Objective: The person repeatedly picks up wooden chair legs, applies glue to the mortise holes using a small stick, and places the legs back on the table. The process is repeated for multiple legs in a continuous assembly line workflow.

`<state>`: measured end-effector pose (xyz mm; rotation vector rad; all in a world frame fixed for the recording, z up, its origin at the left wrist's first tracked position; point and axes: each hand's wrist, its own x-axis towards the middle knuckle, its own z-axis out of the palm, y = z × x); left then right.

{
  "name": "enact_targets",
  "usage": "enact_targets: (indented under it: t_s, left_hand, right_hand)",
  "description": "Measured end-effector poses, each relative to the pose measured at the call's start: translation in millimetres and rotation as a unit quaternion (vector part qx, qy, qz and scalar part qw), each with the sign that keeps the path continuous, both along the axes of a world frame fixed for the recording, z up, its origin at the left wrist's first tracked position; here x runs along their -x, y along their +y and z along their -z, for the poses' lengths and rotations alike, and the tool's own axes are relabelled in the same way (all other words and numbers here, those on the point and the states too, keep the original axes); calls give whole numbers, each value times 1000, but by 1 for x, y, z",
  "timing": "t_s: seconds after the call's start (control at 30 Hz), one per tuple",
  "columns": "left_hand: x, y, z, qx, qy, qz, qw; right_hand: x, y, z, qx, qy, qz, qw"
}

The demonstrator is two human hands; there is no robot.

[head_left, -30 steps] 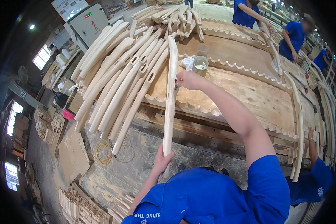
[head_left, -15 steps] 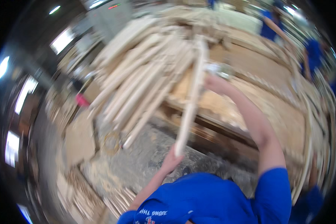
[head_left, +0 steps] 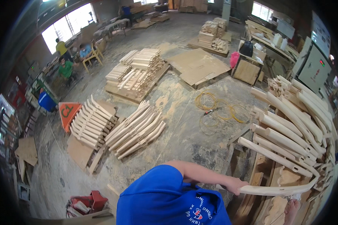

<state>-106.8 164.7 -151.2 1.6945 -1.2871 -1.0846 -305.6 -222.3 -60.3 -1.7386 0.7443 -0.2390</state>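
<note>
My left hand (head_left: 236, 186) is wrapped round one end of a pale curved wooden chair leg (head_left: 274, 190). The leg lies roughly crosswise over the workbench at the lower right, and its far end bends upward in the picture. Just below its far part, my right hand (head_left: 292, 210) has its fingers closed. A small whitish thing (head_left: 296, 196) shows between that hand and the wood; its kind cannot be made out. Beside the held piece, a heap of similar wooden legs (head_left: 285, 140), some with slots cut in them, covers the bench (head_left: 248, 200).
Curved wooden parts lie in rows (head_left: 137, 129) on the floor to the left, by an orange sign (head_left: 68, 115). Beyond are a pallet stack (head_left: 139, 71), a cardboard sheet (head_left: 197, 66) and a coiled yellow hose (head_left: 208, 101). A red bin (head_left: 88, 204) stands lower left. People sit farther off.
My view has swung left, bringing the floor stacks into sight. The chair leg, upright in the picture before, now lies nearly level. My left hand still grips its end.
</note>
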Motion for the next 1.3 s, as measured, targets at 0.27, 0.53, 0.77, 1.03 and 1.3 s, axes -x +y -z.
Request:
enact_targets:
  t_s: [0.27,0.53,0.77,1.03,1.3]
  left_hand:
    - [-3,-8,14,21,-35,-14,999]
    - [-3,-10,0,6,-64,22,998]
    - [-3,-18,9,0,-70,12,997]
    - [-4,-18,5,-13,-79,16,997]
    - [7,-27,-3,3,-68,42,997]
  right_hand:
    - [-29,43,-36,67,118,61,989]
    - [-9,19,-19,324,74,-134,934]
    - [-18,3,-14,344,89,-138,925]
    - [-22,8,-14,337,113,-135,925]
    - [40,-54,-6,636,61,-283,715]
